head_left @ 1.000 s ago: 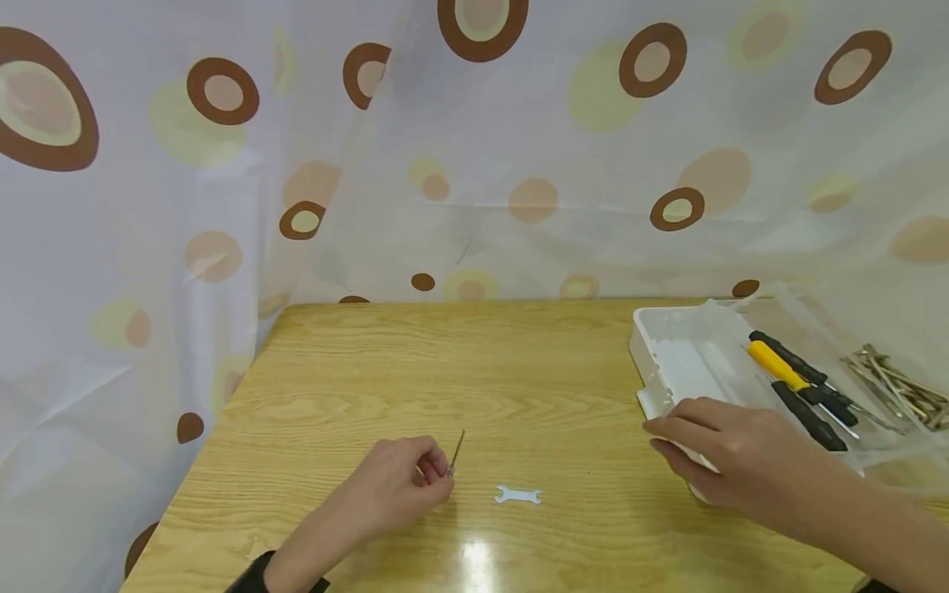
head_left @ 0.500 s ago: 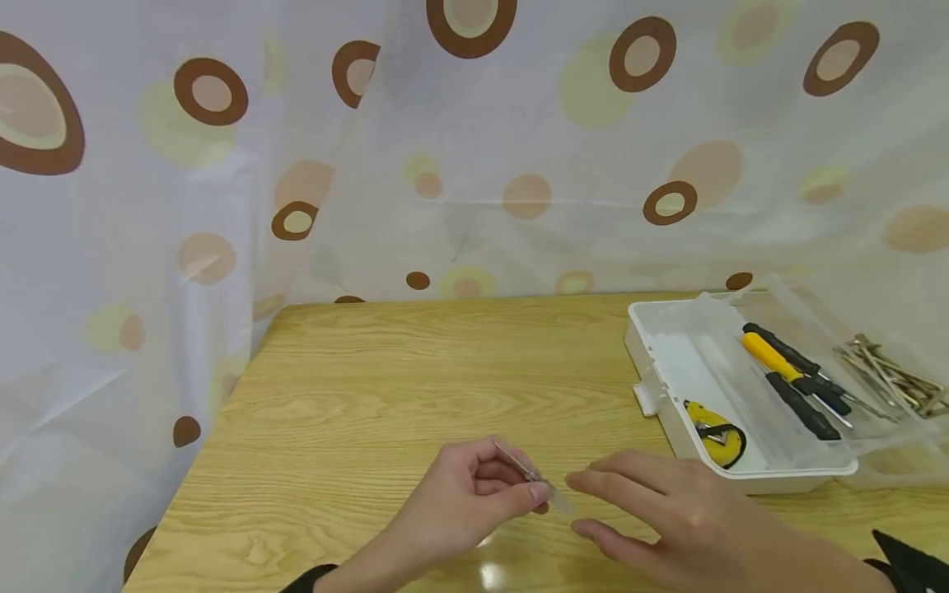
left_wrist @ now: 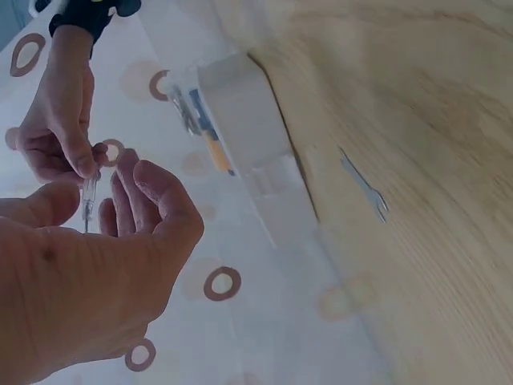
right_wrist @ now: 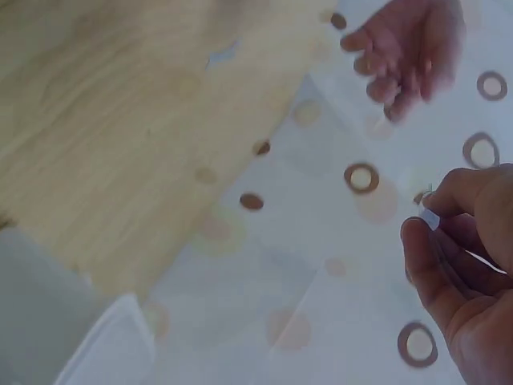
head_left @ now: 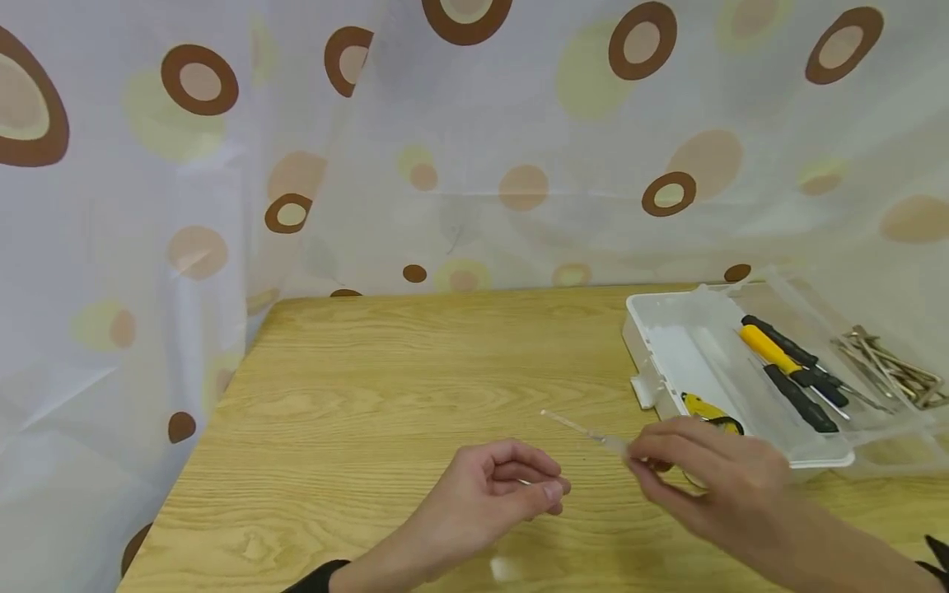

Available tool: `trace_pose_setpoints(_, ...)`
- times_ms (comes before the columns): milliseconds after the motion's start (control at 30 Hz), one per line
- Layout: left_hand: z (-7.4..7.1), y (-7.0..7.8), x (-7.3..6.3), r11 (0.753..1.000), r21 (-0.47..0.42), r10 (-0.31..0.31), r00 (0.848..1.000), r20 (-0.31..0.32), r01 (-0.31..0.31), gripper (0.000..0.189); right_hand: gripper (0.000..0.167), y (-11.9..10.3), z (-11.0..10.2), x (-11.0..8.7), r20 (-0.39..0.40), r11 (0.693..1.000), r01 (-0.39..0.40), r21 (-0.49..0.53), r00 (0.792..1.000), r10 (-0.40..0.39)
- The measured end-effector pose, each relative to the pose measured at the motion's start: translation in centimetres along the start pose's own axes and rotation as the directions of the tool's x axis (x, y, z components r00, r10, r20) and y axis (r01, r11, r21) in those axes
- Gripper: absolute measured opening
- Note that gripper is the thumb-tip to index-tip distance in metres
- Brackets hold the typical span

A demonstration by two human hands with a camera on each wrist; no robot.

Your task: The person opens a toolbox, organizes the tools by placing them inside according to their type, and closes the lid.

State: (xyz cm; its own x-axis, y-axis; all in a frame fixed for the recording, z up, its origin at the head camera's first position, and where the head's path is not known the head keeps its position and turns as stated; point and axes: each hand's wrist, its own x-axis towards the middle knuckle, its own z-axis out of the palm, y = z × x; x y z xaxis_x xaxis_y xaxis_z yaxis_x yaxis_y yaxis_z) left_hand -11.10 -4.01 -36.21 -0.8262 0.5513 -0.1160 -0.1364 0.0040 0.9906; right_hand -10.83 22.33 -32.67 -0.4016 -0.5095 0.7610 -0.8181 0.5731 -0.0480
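Observation:
My right hand (head_left: 712, 473) pinches a small screwdriver (head_left: 571, 423) by its clear handle, and the thin shaft points up and left toward the middle of the table. In the left wrist view the clear handle (left_wrist: 89, 192) hangs below the right hand's fingertips. My left hand (head_left: 493, 498) is just left of it, palm turned inward, fingers loosely bent and holding nothing. A small double-ended open-end wrench (left_wrist: 366, 188) lies flat on the wooden table; in the head view the left hand covers most of it.
A white toolbox (head_left: 670, 329) with its clear lid folded back stands at the right. Inside are a yellow tape measure (head_left: 704, 408), black and yellow screwdrivers (head_left: 771, 350) and several brass-coloured hex keys (head_left: 893, 371). A patterned cloth (head_left: 474, 148) hangs behind the table.
The right hand has left the toolbox and come toward the left hand. The small screwdriver has passed from the left hand to the right, which has drawn it back rightward.

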Motion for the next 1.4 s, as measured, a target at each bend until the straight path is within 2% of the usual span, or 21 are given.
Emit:
trace_pose_setpoints(67,-0.6,-0.4,-0.1,0.99,0.14,0.013,1.0,-0.017,-0.011,0.022,0.043,1.8,-1.2,-0.2,-0.058,0.996,-0.032,-0.086,0.998,0.027)
trace_pose_setpoints(100,-0.9,-0.6,-0.1,0.971,0.24,0.03,0.999,-0.026,-0.023,0.021,0.045,2.8,-1.9,-0.4,-0.071,0.989,-0.064,-0.134,0.996,0.055)
trace_pose_setpoints(133,-1.3,-0.9,-0.2,0.936,0.35,0.055,0.998,-0.034,-0.04,0.019,0.048,3.9,-2.6,-0.6,-0.074,0.979,-0.098,-0.18,0.994,0.086)
trace_pose_setpoints(167,-1.8,-1.2,-0.2,0.882,0.469,0.083,0.995,-0.047,-0.051,0.017,0.051,5.1,-3.3,-1.0,-0.068,0.968,-0.134,-0.212,0.99,0.122)
trace_pose_setpoints(233,-2.8,-1.9,-0.2,0.728,0.683,0.138,0.988,-0.067,-0.055,0.016,0.06,7.4,-4.5,-2.0,-0.046,0.935,-0.199,-0.293,0.98,0.194)
trace_pose_setpoints(300,-3.7,-2.6,-0.2,0.559,0.827,0.194,0.978,-0.071,-0.051,0.017,0.044,9.5,-5.4,-3.1,-0.028,0.9,-0.272,-0.342,0.96,0.279)
trace_pose_setpoints(333,-4.1,-2.9,-0.2,0.486,0.872,0.223,0.973,-0.065,-0.053,0.018,0.035,10.3,-5.8,-3.7,-0.014,0.874,-0.31,-0.374,0.944,0.329)
trace_pose_setpoints(367,-4.5,-3.2,-0.2,0.424,0.904,0.242,0.969,-0.055,-0.054,0.02,0.026,11.1,-6.1,-4.3,0.001,0.846,-0.357,-0.395,0.921,0.389)
trace_pose_setpoints(433,-5.0,-3.9,0.0,0.321,0.944,0.282,0.959,-0.015,-0.079,0.024,0.007,12.2,-6.7,-5.2,0.023,0.789,-0.444,-0.425,0.866,0.499)
trace_pose_setpoints(500,-5.3,-4.5,0.4,0.257,0.962,0.301,0.953,0.013,-0.094,0.027,0.012,13.1,-7.1,-6.1,0.033,0.743,-0.486,-0.46,0.827,0.562)
trace_pose_setpoints(533,-5.4,-4.8,0.6,0.236,0.967,0.305,0.952,0.023,-0.099,0.027,0.011,13.3,-7.3,-6.4,0.046,0.727,-0.497,-0.473,0.811,0.584)
trace_pose_setpoints(633,-5.3,-5.1,1.3,0.218,0.97,0.277,0.96,0.044,-0.107,0.026,0.01,13.8,-7.7,-7.1,0.055,0.708,-0.49,-0.509,0.803,0.594)
trace_pose_setpoints(767,-4.8,-5.3,2.3,0.242,0.962,0.228,0.971,0.071,-0.127,0.02,0.011,13.9,-7.9,-7.2,0.128,0.67,-0.486,-0.562,0.748,0.651)
trace_pose_setpoints(867,-4.4,-5.3,2.9,0.227,0.964,0.214,0.973,0.085,-0.135,0.015,0.01,13.9,-8.0,-7.3,0.184,0.651,-0.494,-0.576,0.698,0.692)
trace_pose_setpoints(967,-4.1,-5.2,3.2,0.2,0.972,0.202,0.976,0.085,-0.126,0.011,0.011,13.8,-7.8,-7.4,0.217,0.65,-0.49,-0.581,0.677,0.704)
trace_pose_setpoints(1033,-4.0,-5.1,3.2,0.19,0.975,0.19,0.979,0.08,-0.117,0.009,0.012,13.7,-7.6,-7.5,0.236,0.645,-0.483,-0.592,0.662,0.712)
trace_pose_setpoints(1100,-3.9,-5.0,3.3,0.194,0.975,0.181,0.981,0.076,-0.111,0.008,0.014,13.6,-7.4,-7.4,0.241,0.644,-0.474,-0.601,0.661,0.711)
trace_pose_setpoints(1167,-3.9,-4.9,3.3,0.209,0.973,0.162,0.985,0.067,-0.1,0.008,0.015,13.5,-7.3,-7.3,0.237,0.645,-0.468,-0.604,0.668,0.706)
trace_pose_setpoints(1267,-4.1,-4.7,3.1,0.245,0.966,0.123,0.991,0.053,-0.082,0.01,0.015,13.3,-7.1,-7.0,0.23,0.654,-0.464,-0.597,0.683,0.694)
trace_pose_setpoints(1400,-4.6,-4.3,2.8,0.308,0.95,0.034,0.999,0.038,-0.047,0.014,0.014,12.9,-7.0,-6.7,0.211,0.654,-0.475,-0.589,0.69,0.692)
